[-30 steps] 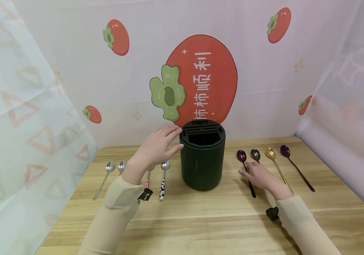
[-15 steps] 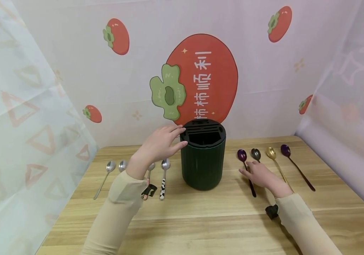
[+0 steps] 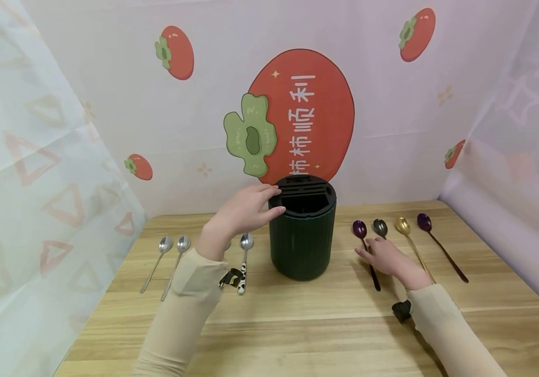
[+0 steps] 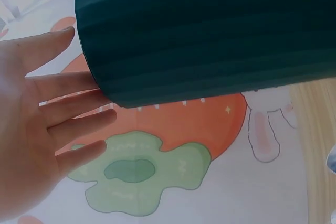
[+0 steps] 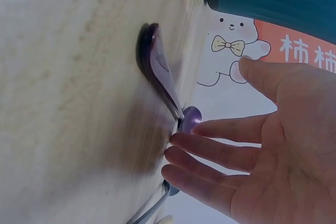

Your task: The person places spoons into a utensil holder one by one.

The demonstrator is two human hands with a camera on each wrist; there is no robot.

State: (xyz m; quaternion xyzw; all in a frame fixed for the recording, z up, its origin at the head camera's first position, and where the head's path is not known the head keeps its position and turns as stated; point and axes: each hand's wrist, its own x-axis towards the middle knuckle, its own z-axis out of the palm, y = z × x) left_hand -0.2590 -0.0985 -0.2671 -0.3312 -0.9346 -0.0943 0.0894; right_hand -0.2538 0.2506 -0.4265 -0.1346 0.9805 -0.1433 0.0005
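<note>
My left hand [image 3: 245, 212] is at the left rim of a dark green ribbed holder [image 3: 301, 246] with a black slotted top [image 3: 303, 195]. Its fingers extend over the rim with the thumb apart, and the palm holds nothing. In the left wrist view the fingertips [image 4: 107, 116] overlap the holder's edge. My right hand [image 3: 384, 256] hovers low over a purple spoon [image 3: 360, 229] and a dark grey spoon [image 3: 380, 227], covering part of their handles. Loosely spread fingers [image 5: 215, 148] point at the spoon bowls in the right wrist view, with nothing gripped.
Right of my right hand lie a gold spoon [image 3: 403, 226] and another purple spoon [image 3: 424, 222]. Silver spoons [image 3: 165, 244] and a cow-print-handled spoon [image 3: 246, 241] lie left of the holder, one partly hidden by my left wrist. A printed cloth [image 3: 382, 104] stands behind the wooden table [image 3: 297, 335].
My left hand has shifted a little to the right, further over the holder's rim, and its sleeve now uncovers a second silver spoon. The right hand has stayed nearly still.
</note>
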